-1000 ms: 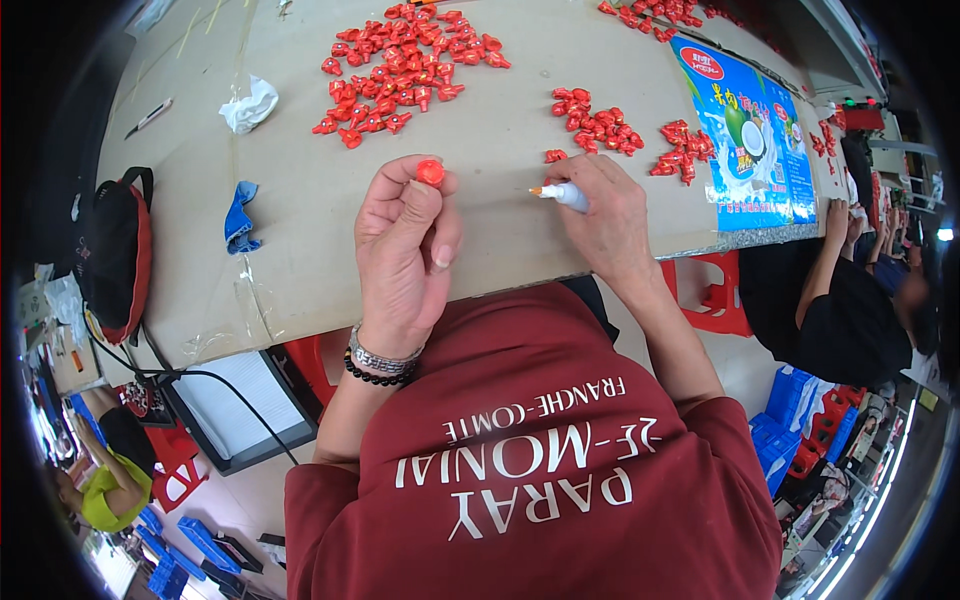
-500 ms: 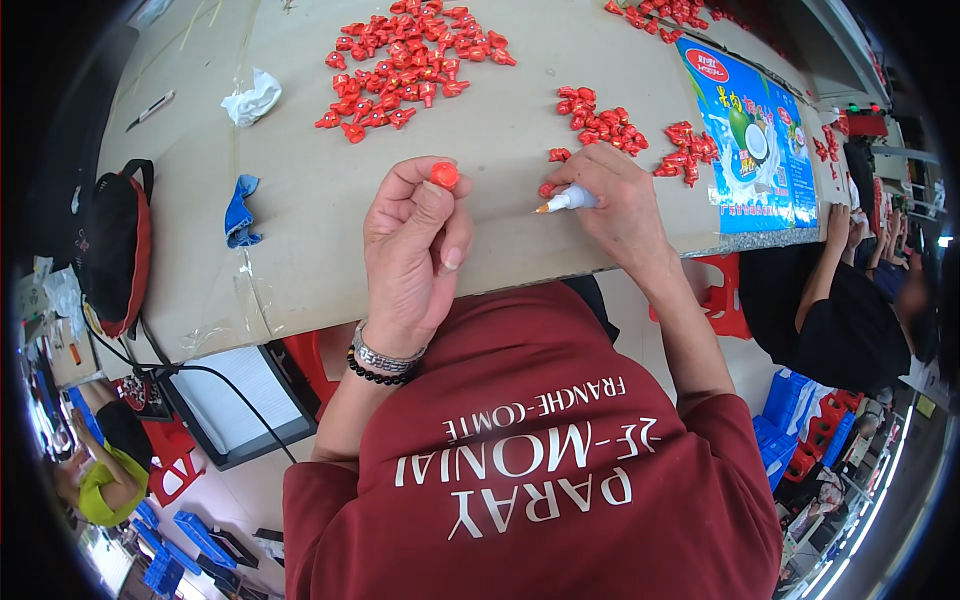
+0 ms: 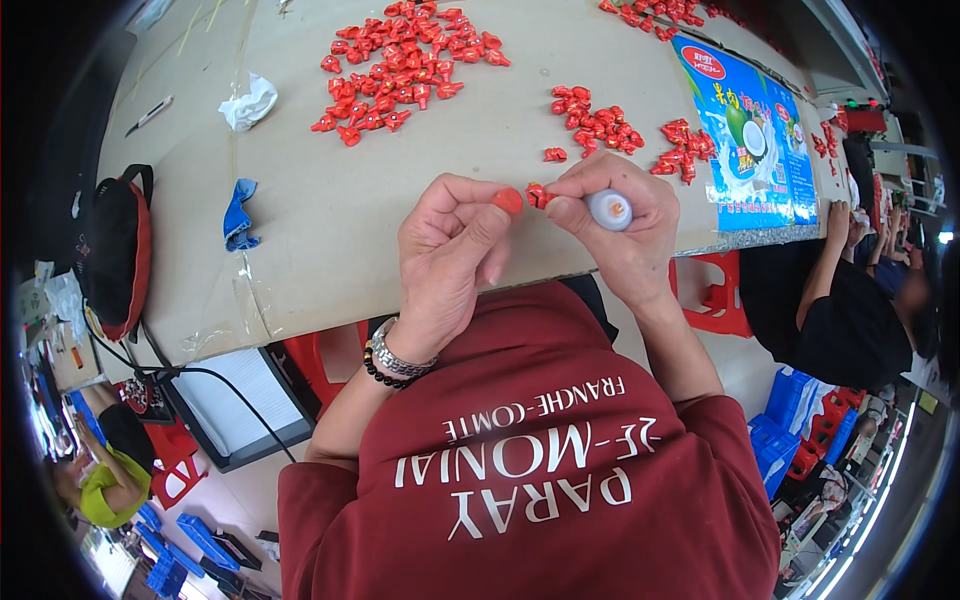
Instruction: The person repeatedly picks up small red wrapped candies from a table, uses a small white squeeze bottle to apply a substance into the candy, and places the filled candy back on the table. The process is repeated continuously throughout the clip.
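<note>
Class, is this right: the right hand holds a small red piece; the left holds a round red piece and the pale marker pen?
Not quite: the head view shows the pale marker pen in the right hand, not the left hand. The rest stands.

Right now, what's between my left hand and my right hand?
The head view shows a round red piece pinched in your left hand and, close beside it, another red piece pinched in your right hand.

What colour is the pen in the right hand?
The pen is whitish, its tip orange: head view.
</note>
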`<action>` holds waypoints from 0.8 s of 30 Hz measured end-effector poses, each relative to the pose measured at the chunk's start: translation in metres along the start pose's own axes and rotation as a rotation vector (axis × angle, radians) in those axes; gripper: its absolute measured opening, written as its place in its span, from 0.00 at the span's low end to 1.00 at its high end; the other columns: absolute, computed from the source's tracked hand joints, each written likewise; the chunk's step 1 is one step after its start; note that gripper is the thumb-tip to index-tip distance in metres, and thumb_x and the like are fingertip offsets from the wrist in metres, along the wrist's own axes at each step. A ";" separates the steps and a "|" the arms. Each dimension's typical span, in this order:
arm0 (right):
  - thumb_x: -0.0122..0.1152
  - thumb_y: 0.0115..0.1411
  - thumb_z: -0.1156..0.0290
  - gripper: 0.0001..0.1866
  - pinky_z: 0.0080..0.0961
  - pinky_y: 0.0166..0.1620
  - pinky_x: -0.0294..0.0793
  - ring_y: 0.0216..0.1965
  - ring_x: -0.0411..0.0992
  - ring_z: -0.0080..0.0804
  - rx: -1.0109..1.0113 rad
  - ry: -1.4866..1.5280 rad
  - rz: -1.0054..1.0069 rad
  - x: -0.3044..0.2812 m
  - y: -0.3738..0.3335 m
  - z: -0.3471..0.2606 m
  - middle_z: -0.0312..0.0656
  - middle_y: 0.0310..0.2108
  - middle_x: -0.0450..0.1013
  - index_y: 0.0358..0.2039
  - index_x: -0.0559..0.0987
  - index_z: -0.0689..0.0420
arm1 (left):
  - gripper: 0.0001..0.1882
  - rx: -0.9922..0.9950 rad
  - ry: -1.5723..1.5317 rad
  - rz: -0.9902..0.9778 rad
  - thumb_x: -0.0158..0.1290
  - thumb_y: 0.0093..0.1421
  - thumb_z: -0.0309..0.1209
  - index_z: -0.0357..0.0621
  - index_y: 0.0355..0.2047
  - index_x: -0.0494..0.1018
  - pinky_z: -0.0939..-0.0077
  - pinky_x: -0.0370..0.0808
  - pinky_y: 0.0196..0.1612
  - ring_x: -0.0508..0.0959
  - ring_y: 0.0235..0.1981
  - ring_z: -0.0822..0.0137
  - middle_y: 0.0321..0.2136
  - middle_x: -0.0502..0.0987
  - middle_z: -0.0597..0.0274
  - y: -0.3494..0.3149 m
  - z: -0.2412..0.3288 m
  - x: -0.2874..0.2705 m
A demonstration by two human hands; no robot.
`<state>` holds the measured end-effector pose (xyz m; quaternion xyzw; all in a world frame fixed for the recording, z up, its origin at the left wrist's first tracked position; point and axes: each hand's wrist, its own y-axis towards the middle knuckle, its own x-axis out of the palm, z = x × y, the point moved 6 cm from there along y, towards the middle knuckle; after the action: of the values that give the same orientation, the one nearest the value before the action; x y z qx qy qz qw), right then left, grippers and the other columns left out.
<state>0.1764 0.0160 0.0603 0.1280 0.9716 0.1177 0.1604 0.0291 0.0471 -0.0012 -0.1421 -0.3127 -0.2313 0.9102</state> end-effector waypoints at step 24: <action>0.67 0.47 0.79 0.06 0.23 0.28 0.66 0.24 0.70 0.26 -0.155 -0.140 -0.133 0.011 -0.006 -0.004 0.40 0.21 0.72 0.24 0.77 0.63 | 0.05 0.295 0.404 -0.044 0.52 0.60 0.19 0.31 0.37 0.72 0.88 0.64 0.18 0.67 0.17 0.81 0.28 0.77 0.59 -0.010 0.014 0.002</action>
<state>0.1638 0.0133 0.0592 0.0583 0.9523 0.1725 0.2448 0.0182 0.0441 0.0116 0.0480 -0.1578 -0.2267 0.9599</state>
